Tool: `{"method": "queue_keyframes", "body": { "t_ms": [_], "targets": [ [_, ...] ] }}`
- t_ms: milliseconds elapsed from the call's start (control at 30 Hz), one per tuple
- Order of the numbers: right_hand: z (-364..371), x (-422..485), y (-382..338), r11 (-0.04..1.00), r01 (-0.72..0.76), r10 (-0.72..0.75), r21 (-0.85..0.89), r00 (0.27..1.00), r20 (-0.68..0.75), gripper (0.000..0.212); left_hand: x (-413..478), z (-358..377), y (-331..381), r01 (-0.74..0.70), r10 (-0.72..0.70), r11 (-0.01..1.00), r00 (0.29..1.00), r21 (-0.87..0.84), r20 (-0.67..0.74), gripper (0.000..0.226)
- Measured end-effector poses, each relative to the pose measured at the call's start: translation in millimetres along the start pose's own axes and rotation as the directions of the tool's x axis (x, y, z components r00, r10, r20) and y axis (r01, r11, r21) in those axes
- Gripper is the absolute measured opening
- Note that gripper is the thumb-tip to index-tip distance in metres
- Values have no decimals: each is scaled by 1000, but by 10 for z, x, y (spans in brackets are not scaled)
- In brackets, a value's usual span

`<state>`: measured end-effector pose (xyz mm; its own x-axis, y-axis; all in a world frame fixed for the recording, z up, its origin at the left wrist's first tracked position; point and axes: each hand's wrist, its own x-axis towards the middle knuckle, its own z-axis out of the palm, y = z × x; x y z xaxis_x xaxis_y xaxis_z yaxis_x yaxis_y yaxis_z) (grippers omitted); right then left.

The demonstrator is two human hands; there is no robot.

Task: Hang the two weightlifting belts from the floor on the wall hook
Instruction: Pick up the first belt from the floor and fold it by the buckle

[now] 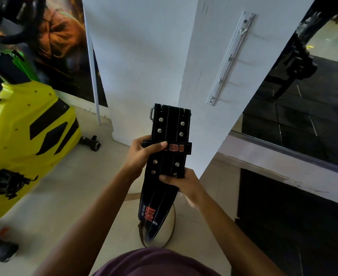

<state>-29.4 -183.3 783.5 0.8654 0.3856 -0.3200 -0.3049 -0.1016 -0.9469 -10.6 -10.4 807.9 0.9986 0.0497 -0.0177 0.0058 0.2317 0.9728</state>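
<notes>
Purple shirt [154,263] sits lowest in our view. Our left hand [142,156] grips the black belt [169,136] at its loop, thumb across the front; our right hand [184,184] is closed on it just below. We hold it upright, long axis vertical, buckle end up, tail hanging floorward. Hook rail [230,58] is up right on the wall, apart.

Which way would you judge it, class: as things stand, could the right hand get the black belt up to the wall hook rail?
Probably yes. The right hand grips the black belt below the hook rail, and nothing stands between them. The rail sits higher and to the right, so the arm must lift.
</notes>
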Motion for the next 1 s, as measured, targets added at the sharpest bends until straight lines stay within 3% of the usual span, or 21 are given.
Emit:
{"method": "queue_keyframes", "body": {
  "t_ms": [133, 267, 433, 700, 867, 1000],
  "targets": [
    [-190, 171, -457, 984, 107, -96, 139, 992, -78, 34, -45, 10, -12, 24, -23, 1000, 999, -14, 37, 33],
    [-320, 343, -764, 964, 102, -76, 245, 991, -114, 38, -78, 55, -17, 34, -33, 999, 998, -12, 61, 36],
    [-294, 263, -682, 997, 51, -54, 52, 998, 45, 36, -105, 36, 59, 37, -36, 997, 999, -71, 20, 36],
    [-43, 194, -424, 977, 203, -196, 62, 975, -107, 28, 259, -109, 599, 152, -153, 988, 987, 26, 47, 36],
    [-8, 211, -493, 962, 260, -243, 77, 953, -179, 26, 316, -170, 636, 177, -198, 976, 963, 125, 183, 32],
    [-63, 215, -553, 954, 295, -279, 55, 938, -207, 20, 65, -183, 252, 208, -202, 978, 938, 9, 281, 35]
  ]
}}
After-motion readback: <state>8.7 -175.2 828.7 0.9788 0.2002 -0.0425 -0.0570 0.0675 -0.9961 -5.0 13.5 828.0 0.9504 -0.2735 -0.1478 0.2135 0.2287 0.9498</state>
